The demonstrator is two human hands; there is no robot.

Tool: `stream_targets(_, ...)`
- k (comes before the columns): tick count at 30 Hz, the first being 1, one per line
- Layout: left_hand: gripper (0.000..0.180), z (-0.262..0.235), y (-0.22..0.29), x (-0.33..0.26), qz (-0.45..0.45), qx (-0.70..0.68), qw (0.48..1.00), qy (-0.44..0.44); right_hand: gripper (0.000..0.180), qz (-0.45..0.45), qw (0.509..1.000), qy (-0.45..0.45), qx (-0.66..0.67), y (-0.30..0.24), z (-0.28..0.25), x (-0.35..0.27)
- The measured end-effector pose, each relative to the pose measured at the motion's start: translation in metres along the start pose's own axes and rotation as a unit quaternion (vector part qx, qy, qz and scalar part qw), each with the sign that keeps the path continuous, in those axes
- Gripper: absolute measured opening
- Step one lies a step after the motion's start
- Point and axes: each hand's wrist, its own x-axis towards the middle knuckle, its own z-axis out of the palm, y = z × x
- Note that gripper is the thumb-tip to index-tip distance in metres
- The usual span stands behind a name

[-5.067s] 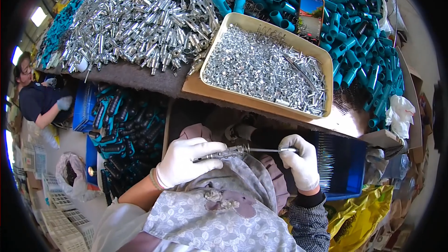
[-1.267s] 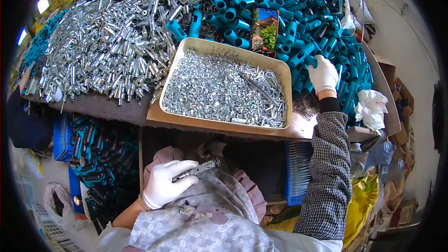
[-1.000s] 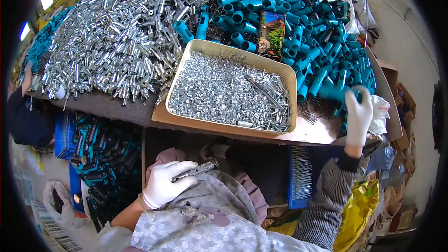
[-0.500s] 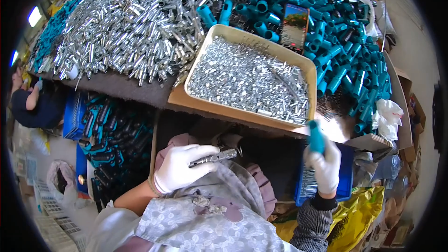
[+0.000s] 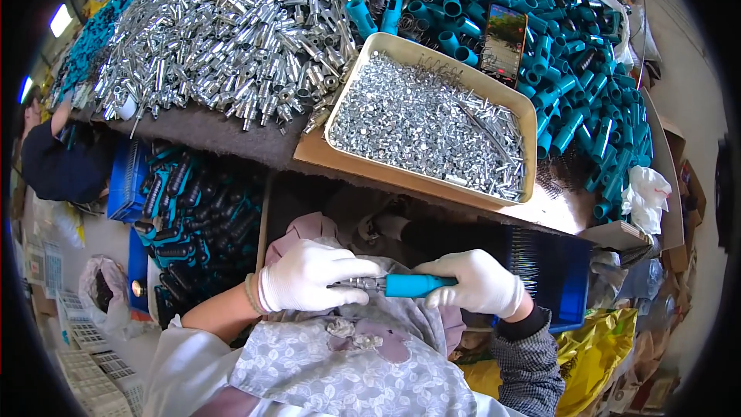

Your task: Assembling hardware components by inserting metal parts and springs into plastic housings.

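Observation:
Both of my hands wear white gloves and meet in front of my lap. In my left hand point(image 5: 312, 276) is a slim silver metal part point(image 5: 363, 284), its fingers closed round it and hiding most of its length. My right hand point(image 5: 482, 284) grips a teal sleeve point(image 5: 409, 286) by its right end. The sleeve's left end is against the metal part, in line with it; whether it has slid over the part, I cannot tell. Beyond my hands, a cream tray point(image 5: 529, 147) of small metal pieces rests on the bench.
A heap of silver metal parts point(image 5: 224, 46) covers the bench's left, with teal sleeves point(image 5: 571, 100) piled at right. A phone point(image 5: 504, 45) leans among them. Below stand a blue bin point(image 5: 571, 286) and a heap of black-and-teal tools point(image 5: 185, 216). Another person point(image 5: 62, 158) is at far left.
My right hand has come left and down from beside the tray with the teal sleeve, bringing it to the metal part. My left hand still holds that part.

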Motion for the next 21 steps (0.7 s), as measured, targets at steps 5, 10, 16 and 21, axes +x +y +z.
stream_targets(5, 0.050, 0.006, -0.001, -0.004, -0.028, 0.071, 0.997, -0.014, 0.055, 0.048, 0.992, 0.115, -0.032, -0.028, 0.035, 0.014)
stream_targets(10, 0.056, 0.008, 0.010, -0.010, -0.008, 0.034, 0.998, -0.046, 0.045, 0.074, 0.986, 0.002, 0.151, -0.013, 0.036, 0.010)
stream_targets(16, 0.059, 0.024, 0.012, -0.002, -0.014, -0.005, 0.998, -0.058, 0.062, 0.005, 0.984, 0.046, 0.171, -0.019, 0.049, 0.027)
stream_targets(21, 0.055, 0.041, 0.005, 0.002, 0.003, 0.031, 0.999, -0.029, 0.059, 0.071, 0.991, -0.001, 0.111, -0.027, 0.034, 0.035)
